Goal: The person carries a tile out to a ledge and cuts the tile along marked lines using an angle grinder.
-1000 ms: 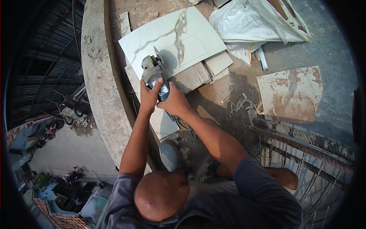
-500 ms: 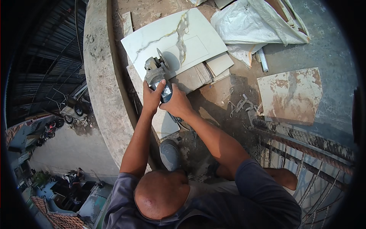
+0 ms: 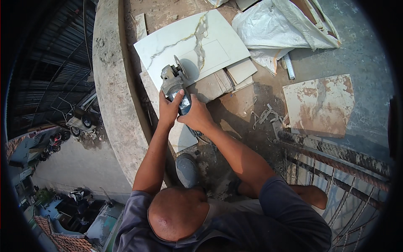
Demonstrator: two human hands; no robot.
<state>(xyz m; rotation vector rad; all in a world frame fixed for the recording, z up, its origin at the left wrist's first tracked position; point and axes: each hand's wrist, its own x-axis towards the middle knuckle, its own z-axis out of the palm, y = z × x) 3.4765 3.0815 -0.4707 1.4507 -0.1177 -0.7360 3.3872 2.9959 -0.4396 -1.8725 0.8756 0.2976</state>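
My left hand [image 3: 170, 107] and my right hand [image 3: 195, 113] are wrapped around a silver-and-dark angle grinder [image 3: 172, 84], the right one low on its body. Its thin disc [image 3: 181, 66], tilted on edge, is over the front left of a white veined tile [image 3: 172, 35] marked with a thin rectangular outline; whether the disc touches it is unclear. That tile lies on a stack of smaller tile pieces [image 3: 222, 84]. Below my hands a grey boot [image 3: 187, 170] and my bare bent knee [image 3: 176, 214] show.
A concrete ledge [image 3: 113, 84] drops on the left to a yard with a cart [image 3: 82, 119] and corrugated roofing [image 3: 46, 71]. At right are a white sack [image 3: 273, 29], metal bar [image 3: 289, 67], stained tile piece [image 3: 319, 105], scraps [image 3: 264, 113] and rusty railing [image 3: 336, 151].
The grinder, with both hands on it, has shifted slightly to the right and a little downward in the picture. Both hands keep their grip.
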